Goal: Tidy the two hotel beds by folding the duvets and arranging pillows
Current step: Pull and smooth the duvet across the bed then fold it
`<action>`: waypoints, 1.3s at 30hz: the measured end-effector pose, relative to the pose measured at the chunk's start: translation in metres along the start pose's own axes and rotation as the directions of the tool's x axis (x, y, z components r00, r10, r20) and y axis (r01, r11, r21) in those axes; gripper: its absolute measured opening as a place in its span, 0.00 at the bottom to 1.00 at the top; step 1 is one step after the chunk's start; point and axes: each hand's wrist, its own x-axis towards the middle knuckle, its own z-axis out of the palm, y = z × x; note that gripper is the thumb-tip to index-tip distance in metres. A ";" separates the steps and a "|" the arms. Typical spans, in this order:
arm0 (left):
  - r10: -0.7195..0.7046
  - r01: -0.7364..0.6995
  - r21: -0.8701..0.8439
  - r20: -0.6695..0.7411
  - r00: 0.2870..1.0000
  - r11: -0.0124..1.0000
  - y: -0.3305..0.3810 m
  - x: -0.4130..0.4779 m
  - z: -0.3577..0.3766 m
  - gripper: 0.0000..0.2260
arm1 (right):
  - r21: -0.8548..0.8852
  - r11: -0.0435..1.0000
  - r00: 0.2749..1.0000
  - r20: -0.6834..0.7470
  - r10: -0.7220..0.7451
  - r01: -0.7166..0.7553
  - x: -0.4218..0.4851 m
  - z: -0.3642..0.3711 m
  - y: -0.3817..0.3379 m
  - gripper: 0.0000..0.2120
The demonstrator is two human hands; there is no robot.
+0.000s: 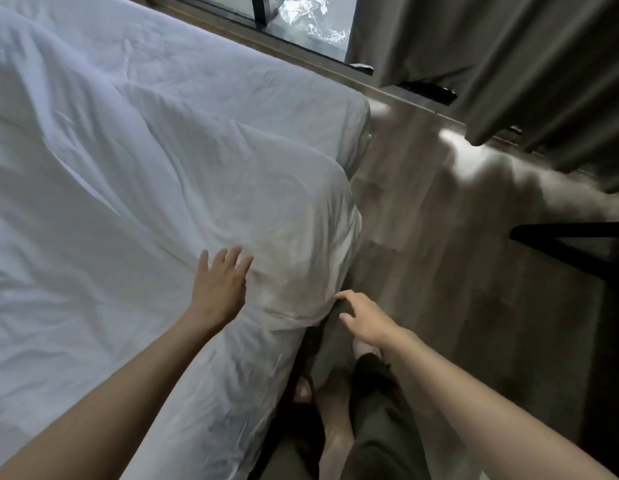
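At bed [301, 98] corner: white duvet [197, 168] rumpled, overhanging edge. Left grip [219, 289] released, fingers spread flat on duvet; right grip [367, 318] released, fingertip touching hanging corner.

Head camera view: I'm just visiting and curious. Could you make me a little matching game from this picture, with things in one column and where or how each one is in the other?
Column one:
1. duvet
2. left hand
3. right hand
4. curtain

Column two:
A. hangs grey at the upper right
B. spread flat on the duvet's top
C. white and rumpled, spread wide
D. reaches the duvet's hanging corner

Pairs: 1-C, 2-B, 3-D, 4-A
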 end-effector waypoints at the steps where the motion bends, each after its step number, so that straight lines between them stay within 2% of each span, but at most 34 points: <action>1: 0.029 -0.030 -0.031 -0.030 0.999 0.999 0.011 0.014 -0.004 0.23 | 0.012 1.000 0.999 -0.050 0.020 -0.020 0.008 -0.009 0.009 0.19; 6: 0.101 -0.115 -0.101 -0.131 0.986 0.988 0.051 0.073 -0.013 0.24 | 0.181 0.980 0.952 -0.273 0.135 -0.087 0.055 -0.048 0.041 0.17; 11: 0.054 -0.075 -0.102 -0.192 0.980 0.992 0.082 0.156 0.013 0.24 | 0.372 0.922 0.903 -0.353 0.244 -0.104 0.125 -0.081 0.081 0.16; 16: -0.030 0.012 -0.078 -0.238 0.971 0.997 0.090 0.220 0.057 0.24 | 0.494 0.864 0.905 -0.318 0.283 -0.096 0.203 -0.092 0.118 0.17; 19: -0.104 0.084 -0.082 -0.277 0.955 0.993 0.085 0.241 0.077 0.24 | 0.623 0.777 0.908 -0.273 0.318 -0.085 0.249 -0.090 0.129 0.19; 22: -0.100 0.100 -0.019 -0.353 0.930 0.995 0.086 0.243 0.093 0.25 | 0.666 0.739 0.925 -0.212 0.315 -0.100 0.290 -0.088 0.136 0.23; 28: -0.129 0.144 -0.001 -0.449 0.884 0.990 0.090 0.248 0.111 0.25 | 0.767 0.604 0.924 -0.038 0.380 -0.216 0.355 -0.085 0.148 0.32; 30: -0.125 0.146 0.010 -0.470 0.874 0.989 0.090 0.249 0.116 0.25 | 0.816 0.526 0.928 0.035 0.370 -0.240 0.371 -0.082 0.151 0.39; 32: -0.124 0.149 0.013 -0.488 0.864 0.989 0.088 0.250 0.118 0.25 | 0.864 0.442 0.949 0.115 0.292 -0.241 0.388 -0.075 0.159 0.51; 34: -0.132 0.155 0.006 -0.497 0.858 0.988 0.088 0.252 0.119 0.25 | 0.888 0.396 0.957 0.142 0.251 -0.236 0.391 -0.072 0.157 0.55; 36: -0.136 0.157 0.002 -0.492 0.860 0.988 0.089 0.251 0.119 0.25 | 0.905 0.366 0.945 0.100 0.312 -0.217 0.373 -0.074 0.149 0.49; 38: -0.149 0.163 -0.010 -0.463 0.873 0.986 0.089 0.251 0.117 0.25 | 0.913 0.380 0.897 -0.040 0.440 -0.146 0.354 -0.074 0.156 0.31; 39: -0.169 0.177 -0.025 -0.439 0.882 0.984 0.090 0.250 0.116 0.25 | 0.900 0.424 0.869 -0.128 0.479 -0.101 0.342 -0.076 0.162 0.20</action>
